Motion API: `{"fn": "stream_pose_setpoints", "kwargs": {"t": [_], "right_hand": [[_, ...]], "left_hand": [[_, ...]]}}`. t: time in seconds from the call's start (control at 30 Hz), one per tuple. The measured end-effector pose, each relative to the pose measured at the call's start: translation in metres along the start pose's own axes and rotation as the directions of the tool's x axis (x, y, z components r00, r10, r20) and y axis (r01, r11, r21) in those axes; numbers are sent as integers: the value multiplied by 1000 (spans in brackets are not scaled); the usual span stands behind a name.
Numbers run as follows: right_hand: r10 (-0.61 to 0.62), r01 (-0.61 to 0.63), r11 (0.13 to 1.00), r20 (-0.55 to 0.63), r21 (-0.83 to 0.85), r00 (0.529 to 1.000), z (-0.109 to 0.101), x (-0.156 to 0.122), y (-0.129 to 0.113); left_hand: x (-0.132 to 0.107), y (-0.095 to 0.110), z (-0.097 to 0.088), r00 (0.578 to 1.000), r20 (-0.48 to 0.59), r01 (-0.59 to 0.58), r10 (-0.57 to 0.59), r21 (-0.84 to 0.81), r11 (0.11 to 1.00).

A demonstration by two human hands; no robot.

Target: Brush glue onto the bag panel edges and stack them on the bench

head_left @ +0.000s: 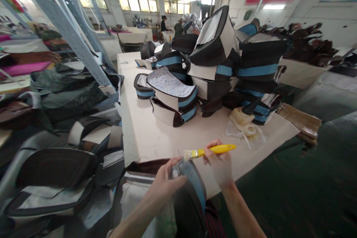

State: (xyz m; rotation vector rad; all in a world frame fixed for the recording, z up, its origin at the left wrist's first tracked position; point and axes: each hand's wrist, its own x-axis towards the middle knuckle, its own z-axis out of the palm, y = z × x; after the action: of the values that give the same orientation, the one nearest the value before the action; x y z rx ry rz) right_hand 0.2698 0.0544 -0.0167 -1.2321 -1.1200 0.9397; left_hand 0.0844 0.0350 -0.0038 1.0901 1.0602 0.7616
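My right hand [219, 163] grips a paintbrush [219, 149] by its yellow handle. Its pale bristles point left and meet the upper edge of a dark bag piece [186, 206] with a blue stripe. With fingers and thumb pinched, my left hand [167, 178] holds that edge just left of the bristles. The bag piece stands upright against the near end of the table, its pale inner side facing left. Right of the brush, a glue-stained tub [240, 119] wrapped in plastic sits on the table.
Stacked bag pieces [173, 98] in black, white and blue fill the middle of the pale table [145, 134]. More pieces [55, 167] lie in a heap at the left, beside a slanted metal frame [69, 29]. Flattened cardboard [301, 121] juts out at the right. Two people work far back.
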Motion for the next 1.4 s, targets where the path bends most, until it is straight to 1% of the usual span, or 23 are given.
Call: {"fn": "stream_pose_setpoints", "kwargs": {"t": [0.07,0.1,0.17,0.23,0.3,0.33,0.4,0.43,0.5,0.57,0.6,0.67,0.73,0.8,0.87,0.93,1.0,1.13,1.2,1.23,1.27,1.37,1.4], "right_hand": [[-18,19,997,4,-71,1000,0,-2,0],[-34,32,995,-13,-96,999,1,-4,0],[-59,55,995,-46,-85,997,2,-9,-1],[-50,50,998,18,-34,999,3,-14,-3],[-39,45,997,99,-60,994,1,-16,-6],[-46,56,994,99,-98,994,-1,-15,-8],[-95,95,984,5,-150,995,-7,-12,-13],[-129,121,984,-51,-131,990,-10,-10,-17],[-176,176,984,-112,-5,978,-18,-6,-26],[-199,213,968,-109,135,974,-24,-5,-36],[-196,212,959,-99,189,976,-25,-5,-40],[-179,193,943,-78,272,981,-26,-6,-46],[-173,172,927,-27,334,985,-23,-9,-50],[-174,146,920,45,364,984,-18,-11,-52],[-126,87,927,84,364,988,-12,-13,-51],[-48,9,933,101,359,994,-5,-15,-49],[5,-48,932,120,358,993,3,-18,-47],[-5,-67,929,192,365,981,24,-24,-48],[-3,-95,936,278,340,961,36,-27,-49],[-7,-95,946,313,309,950,41,-29,-50],[-23,-70,961,326,269,945,45,-30,-51],[-127,82,981,259,176,958,52,-34,-52],[-148,108,980,247,167,958,53,-34,-52]], "left_hand": [[-1,-2,-1,1000,4,13,-13,-14,1000],[-1,-3,-1,1000,4,19,-19,-18,1000],[-1,-5,-2,1000,5,14,-14,-28,1000],[1,-8,-1,1000,9,7,-6,-44,999],[3,-8,0,1000,7,14,-14,-55,998],[4,-6,-1,1000,3,21,-20,-60,998],[4,0,-6,1000,-5,23,-23,-88,996],[3,6,-10,1000,2,19,-19,-111,994],[0,20,-23,999,52,17,-8,-171,985],[-5,33,-39,992,126,15,14,-231,973],[-7,39,-47,987,153,2,39,-261,965],[-10,43,-60,979,174,-42,104,-330,943],[-8,36,-69,968,170,-98,182,-413,906],[-3,23,-75,955,179,-120,236,-495,860],[2,7,-78,943,185,-130,277,-561,818],[3,-5,-82,943,181,-121,278,-592,797],[1,-10,-86,949,184,-100,257,-599,795],[-8,-11,-94,948,201,-85,249,-590,803],[-10,-13,-98,950,193,-82,245,-603,794],[-11,-15,-100,951,192,-77,242,-613,787],[-11,-18,-101,951,190,-75,243,-621,780],[-13,-24,-105,947,195,-82,256,-625,776],[-14,-26,-106,945,198,-81,260,-630,772]]}}
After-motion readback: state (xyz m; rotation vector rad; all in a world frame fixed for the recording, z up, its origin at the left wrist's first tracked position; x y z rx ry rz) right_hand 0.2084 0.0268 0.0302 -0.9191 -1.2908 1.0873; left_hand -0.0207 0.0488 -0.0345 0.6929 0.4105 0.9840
